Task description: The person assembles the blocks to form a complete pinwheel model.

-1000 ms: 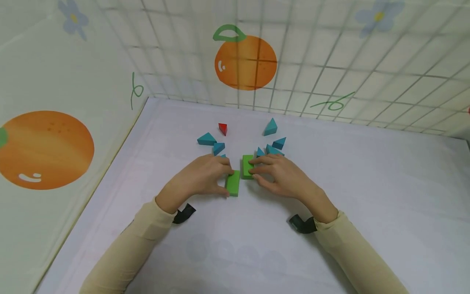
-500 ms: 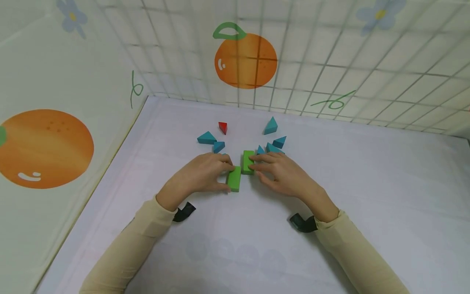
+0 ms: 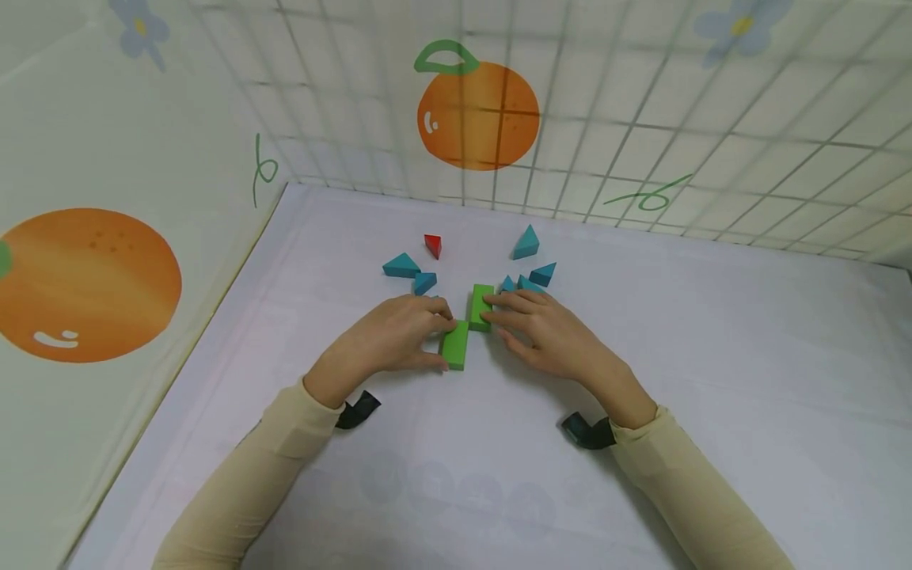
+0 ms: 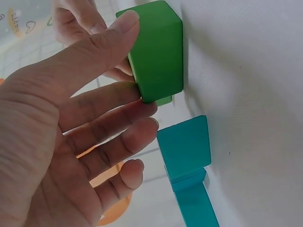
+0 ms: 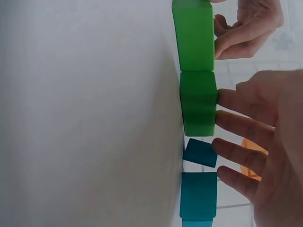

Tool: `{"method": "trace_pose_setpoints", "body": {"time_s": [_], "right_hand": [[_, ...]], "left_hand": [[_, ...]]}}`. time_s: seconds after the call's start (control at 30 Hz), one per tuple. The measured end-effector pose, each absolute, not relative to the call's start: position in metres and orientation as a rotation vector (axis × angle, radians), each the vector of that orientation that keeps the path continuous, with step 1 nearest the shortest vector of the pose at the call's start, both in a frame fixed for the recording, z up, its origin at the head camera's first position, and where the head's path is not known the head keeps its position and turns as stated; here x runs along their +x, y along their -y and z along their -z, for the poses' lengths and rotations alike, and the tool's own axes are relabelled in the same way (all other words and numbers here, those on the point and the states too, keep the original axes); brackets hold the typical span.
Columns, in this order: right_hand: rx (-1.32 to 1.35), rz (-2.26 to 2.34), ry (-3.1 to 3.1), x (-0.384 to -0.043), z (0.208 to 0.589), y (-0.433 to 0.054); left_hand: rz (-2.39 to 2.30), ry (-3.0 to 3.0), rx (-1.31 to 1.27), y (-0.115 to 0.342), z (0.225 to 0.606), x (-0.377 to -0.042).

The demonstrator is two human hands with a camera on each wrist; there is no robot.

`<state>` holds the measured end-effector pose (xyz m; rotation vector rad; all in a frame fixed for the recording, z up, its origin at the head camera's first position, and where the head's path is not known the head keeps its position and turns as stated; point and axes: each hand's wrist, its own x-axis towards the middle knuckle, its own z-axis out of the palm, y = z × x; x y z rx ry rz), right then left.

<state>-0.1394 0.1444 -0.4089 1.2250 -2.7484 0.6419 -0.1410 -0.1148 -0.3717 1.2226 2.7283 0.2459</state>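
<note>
Two green rectangular blocks lie flat on the white tabletop, staggered corner to corner. My left hand (image 3: 399, 336) pinches the nearer-left block (image 3: 454, 352), with the thumb at its near end and fingertips at its far end. In the left wrist view the thumb lies along this block (image 4: 158, 61). With fairly straight fingers, my right hand (image 3: 545, 328) rests fingertips on top of the farther-right block (image 3: 480, 317). The right wrist view has two fingertips against that block (image 5: 198, 106), while the other fingers reach over a small blue block (image 5: 200, 152).
Beyond the left hand lie blue triangular blocks (image 3: 401, 266), one partly hidden, and a red triangular block (image 3: 433, 245). Several more blue triangular blocks (image 3: 526, 244) lie beyond the right hand, close to its fingers. A patterned fabric wall (image 3: 342, 142) stands behind.
Both green blocks have slid away from me across the table, the right one farther. The left block has also shifted slightly right, closing the gap between them. The hands keep their hold and contact.
</note>
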Motion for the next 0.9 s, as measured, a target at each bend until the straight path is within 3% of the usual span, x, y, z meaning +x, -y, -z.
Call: {"method": "trace_pose_setpoints", "body": {"time_s": [0.9], "right_hand": [[1.256, -0.56, 2.76, -0.1367, 0.4171, -0.1375]], "left_hand": [[-0.169, -2.738, 1.255, 0.1113, 0.3705, -0.1392]]}}
